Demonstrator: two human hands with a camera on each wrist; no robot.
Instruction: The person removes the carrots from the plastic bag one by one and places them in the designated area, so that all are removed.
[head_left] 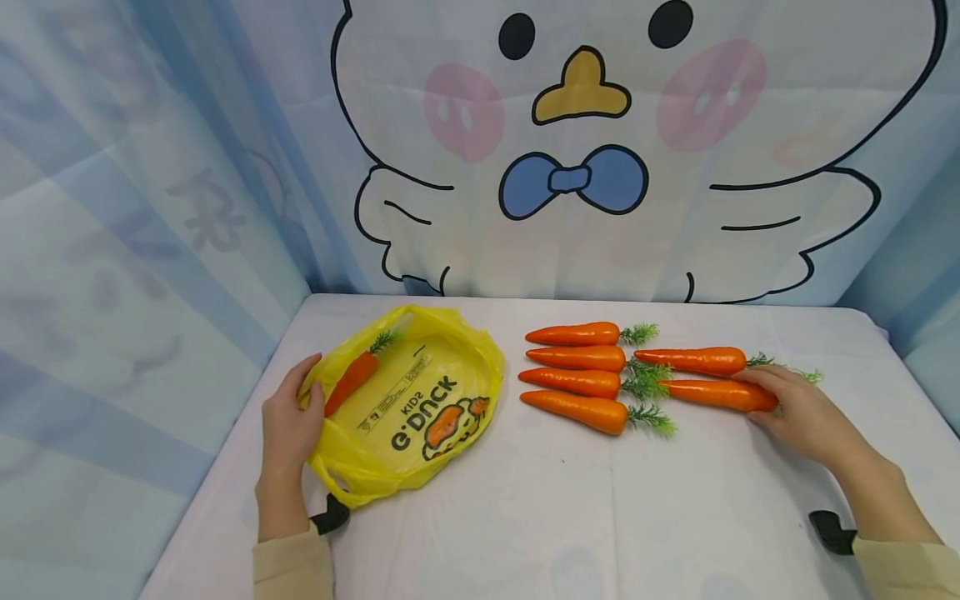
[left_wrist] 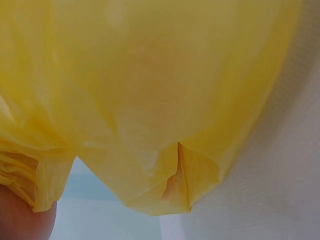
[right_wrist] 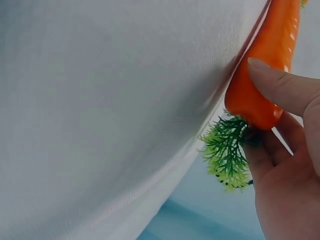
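A yellow plastic bag (head_left: 465, 354) with a printed duck lies on the left of the table, one carrot (head_left: 351, 385) on it beside the left hand. My left hand (head_left: 291, 425) pinches the bag's left edge. In the left wrist view the yellow film (left_wrist: 150, 90) fills most of the picture, with a fingertip at the lower left. On the right, my right hand (head_left: 813, 417) grips the thick end of a carrot (head_left: 712, 394). The right wrist view shows the thumb on this orange carrot (right_wrist: 265, 65), fingers on its other side, near its green leaves (right_wrist: 227, 152).
Several carrots (head_left: 577, 358) lie in a column mid-table, tips to the left. Another carrot (head_left: 693, 360) lies just behind the gripped one. A white cloth covers the table (head_left: 555, 517). A curtain (head_left: 570, 258) with a cartoon figure hangs behind it.
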